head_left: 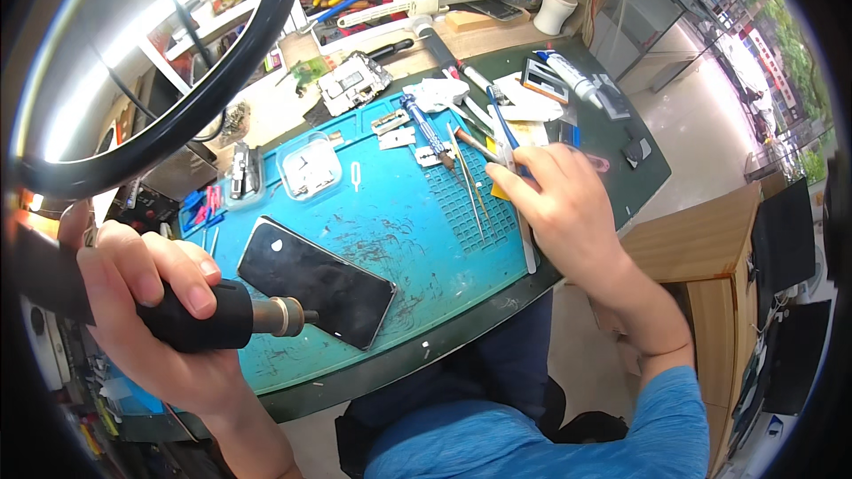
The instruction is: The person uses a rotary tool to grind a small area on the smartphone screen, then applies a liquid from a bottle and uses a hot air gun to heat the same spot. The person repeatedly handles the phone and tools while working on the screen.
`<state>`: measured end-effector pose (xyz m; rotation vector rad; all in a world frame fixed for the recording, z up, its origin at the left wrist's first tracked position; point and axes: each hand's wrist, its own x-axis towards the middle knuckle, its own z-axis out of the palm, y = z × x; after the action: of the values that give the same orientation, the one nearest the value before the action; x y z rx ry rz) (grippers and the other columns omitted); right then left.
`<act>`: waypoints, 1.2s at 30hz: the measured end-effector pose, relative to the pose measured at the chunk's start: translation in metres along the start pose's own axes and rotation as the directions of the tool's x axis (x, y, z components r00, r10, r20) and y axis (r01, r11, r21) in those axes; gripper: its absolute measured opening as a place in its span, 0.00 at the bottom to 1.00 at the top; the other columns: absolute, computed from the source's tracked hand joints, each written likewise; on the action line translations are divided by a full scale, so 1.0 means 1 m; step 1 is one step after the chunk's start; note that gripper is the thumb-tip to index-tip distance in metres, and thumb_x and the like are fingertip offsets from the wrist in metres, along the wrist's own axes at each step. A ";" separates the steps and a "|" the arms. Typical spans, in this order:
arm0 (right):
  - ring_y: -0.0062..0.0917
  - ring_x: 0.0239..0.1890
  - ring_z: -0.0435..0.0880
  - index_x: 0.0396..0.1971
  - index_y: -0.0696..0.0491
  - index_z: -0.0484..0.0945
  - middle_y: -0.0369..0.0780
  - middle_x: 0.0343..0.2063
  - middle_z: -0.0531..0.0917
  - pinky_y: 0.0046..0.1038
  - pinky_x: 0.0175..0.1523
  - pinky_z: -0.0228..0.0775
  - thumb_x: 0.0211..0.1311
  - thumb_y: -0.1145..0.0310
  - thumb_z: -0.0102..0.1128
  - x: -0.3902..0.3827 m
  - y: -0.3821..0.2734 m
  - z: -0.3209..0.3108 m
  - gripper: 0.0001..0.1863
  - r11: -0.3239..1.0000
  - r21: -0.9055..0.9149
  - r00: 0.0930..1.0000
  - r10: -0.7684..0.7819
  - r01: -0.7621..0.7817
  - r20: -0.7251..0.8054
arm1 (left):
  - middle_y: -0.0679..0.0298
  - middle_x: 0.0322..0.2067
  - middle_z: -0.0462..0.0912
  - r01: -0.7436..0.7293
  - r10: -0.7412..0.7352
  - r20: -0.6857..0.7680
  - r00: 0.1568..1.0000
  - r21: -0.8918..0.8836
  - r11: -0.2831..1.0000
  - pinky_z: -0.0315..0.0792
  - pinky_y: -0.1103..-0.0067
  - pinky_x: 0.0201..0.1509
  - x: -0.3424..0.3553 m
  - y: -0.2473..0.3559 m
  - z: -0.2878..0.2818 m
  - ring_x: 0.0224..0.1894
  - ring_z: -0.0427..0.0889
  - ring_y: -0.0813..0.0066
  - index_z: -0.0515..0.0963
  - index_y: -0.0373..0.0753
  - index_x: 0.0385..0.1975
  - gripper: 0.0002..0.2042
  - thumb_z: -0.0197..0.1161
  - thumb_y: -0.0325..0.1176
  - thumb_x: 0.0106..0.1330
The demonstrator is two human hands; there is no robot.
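Observation:
My left hand [155, 302] is wrapped round the black handle of a hot air gun [200, 319]. The gun's metal nozzle points right, over the near edge of a dark smartphone [311, 279]. That phone lies face-down or screen-up, I cannot tell which, on a blue work mat [399, 239]. At the mat's right side my right hand [568, 200] has its fingers curled down among slim tools. A blue-handled tool [504, 120] runs up to its fingers and a flat metal strip [530, 248] shows below them. What the fingers pinch is hidden. Tweezers [470, 182] lie just left.
A clear plastic box [309, 167] of small parts stands on the mat. Behind it are a circuit board [355, 84] and a blue-handled brush [426, 129]. A black ring-shaped lamp frame [222, 93] arches over the left. A white-and-blue tube [572, 78] lies at the right.

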<state>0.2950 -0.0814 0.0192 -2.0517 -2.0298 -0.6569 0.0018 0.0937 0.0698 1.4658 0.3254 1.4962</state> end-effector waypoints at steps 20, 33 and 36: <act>0.35 0.52 0.79 0.65 0.64 0.76 0.45 0.48 0.80 0.33 0.52 0.74 0.49 0.55 0.79 0.061 -0.137 0.002 0.44 0.845 0.492 0.962 -0.267 0.209 0.051 | 0.71 0.28 0.64 0.006 -0.007 0.012 1.000 0.062 0.998 0.71 0.82 0.29 0.007 0.043 -0.030 0.20 0.70 0.87 0.65 0.27 0.70 0.21 0.49 0.34 0.86; 0.40 0.57 0.84 0.51 0.56 0.85 0.43 0.53 0.85 0.40 0.63 0.77 0.60 0.64 0.77 0.067 -0.041 0.027 0.21 0.745 0.637 0.962 -0.271 0.201 0.013 | 0.70 0.26 0.67 0.029 -0.031 0.063 0.998 0.032 0.999 0.75 0.81 0.26 0.011 0.034 -0.026 0.17 0.72 0.84 0.61 0.24 0.71 0.24 0.52 0.35 0.84; 0.39 0.51 0.85 0.50 0.54 0.85 0.42 0.50 0.83 0.40 0.58 0.78 0.62 0.67 0.75 0.066 -0.006 0.033 0.18 0.912 0.408 0.990 -0.011 -0.048 0.142 | 0.69 0.25 0.68 0.034 -0.035 0.041 0.999 0.023 0.999 0.76 0.80 0.25 0.009 0.031 -0.024 0.16 0.74 0.82 0.60 0.25 0.71 0.26 0.55 0.36 0.83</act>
<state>0.2926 -0.0073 0.0172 -1.9038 -2.0042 -0.0638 -0.0308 0.0955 0.0931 1.4997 0.3417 1.4363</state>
